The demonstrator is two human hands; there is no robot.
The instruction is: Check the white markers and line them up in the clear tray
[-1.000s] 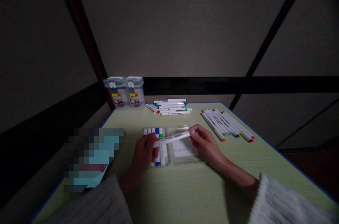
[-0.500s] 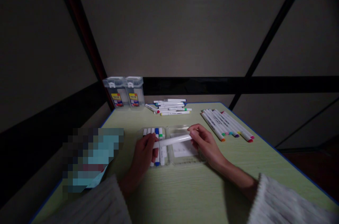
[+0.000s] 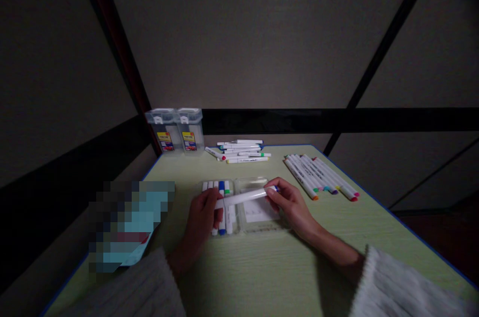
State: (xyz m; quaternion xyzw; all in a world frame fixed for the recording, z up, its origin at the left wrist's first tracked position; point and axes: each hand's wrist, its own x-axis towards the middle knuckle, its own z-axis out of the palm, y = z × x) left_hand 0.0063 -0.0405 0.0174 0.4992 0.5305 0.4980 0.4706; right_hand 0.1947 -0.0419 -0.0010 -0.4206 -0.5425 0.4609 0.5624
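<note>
A white marker [image 3: 245, 197] is held nearly level between my two hands, its right end slightly higher. My left hand [image 3: 204, 212] grips its left end, with fingers closed. My right hand [image 3: 286, 200] pinches it near the right end, where a blue tip shows past the fingers. Below the marker lies an open clear plastic case [image 3: 241, 228]. Its left half holds several white markers [image 3: 229, 217], some with blue or green parts; my left hand covers some of them. A white paper [image 3: 258, 211] shows in the right half.
Two clear lidded boxes [image 3: 190, 130] with yellow labels stand at the back left of the table [image 3: 262, 272]. A loose pile of markers [image 3: 243, 150] lies at the back edge. A row of color-tipped markers [image 3: 318, 174] is at right. At left is a pixelated light-blue item [image 3: 145, 214].
My right hand has shifted its grip slightly along the marker, so the blue tip now shows past the fingers. My left hand is almost where it was.
</note>
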